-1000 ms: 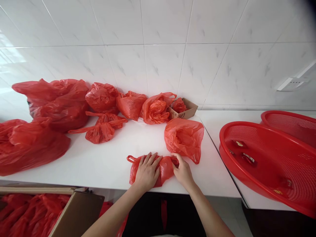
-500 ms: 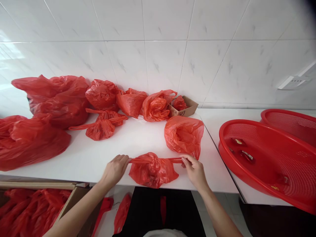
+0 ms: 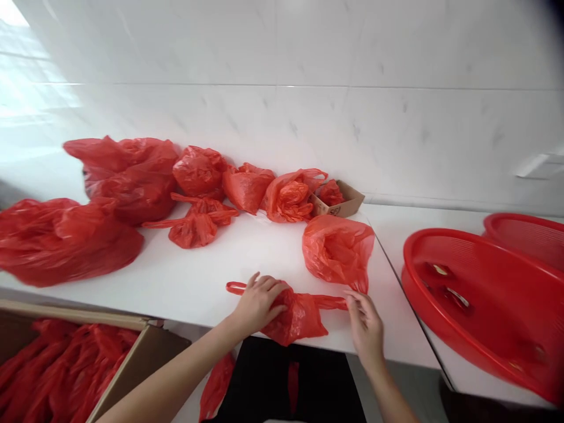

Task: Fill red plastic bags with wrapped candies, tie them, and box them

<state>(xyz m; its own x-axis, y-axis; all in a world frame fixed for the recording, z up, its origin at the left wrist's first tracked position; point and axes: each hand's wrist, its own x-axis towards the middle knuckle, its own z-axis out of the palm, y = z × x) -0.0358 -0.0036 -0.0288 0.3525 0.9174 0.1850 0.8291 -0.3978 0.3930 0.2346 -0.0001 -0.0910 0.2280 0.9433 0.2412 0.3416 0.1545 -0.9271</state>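
Note:
A small filled red plastic bag (image 3: 304, 317) lies at the table's front edge, its two handles stretched out left and right. My left hand (image 3: 263, 299) rests over the bag's left part with fingers apart, the left handle loop sticking out beyond it. Between thumb and fingers, my right hand (image 3: 363, 320) pinches the end of the right handle. Just behind is an open-mouthed red bag (image 3: 337, 247). A tied red bag (image 3: 194, 229) with spread handles sits farther left.
Larger red bags (image 3: 132, 182) line the wall and the left side, near a small cardboard box (image 3: 348, 201). Red baskets (image 3: 476, 282) holding small packets stand right. A carton (image 3: 114, 373) of red bags is at lower left.
My left hand has let go of the left handle and moved right onto the bag. My right hand still holds the other handle. The view has shifted slightly.

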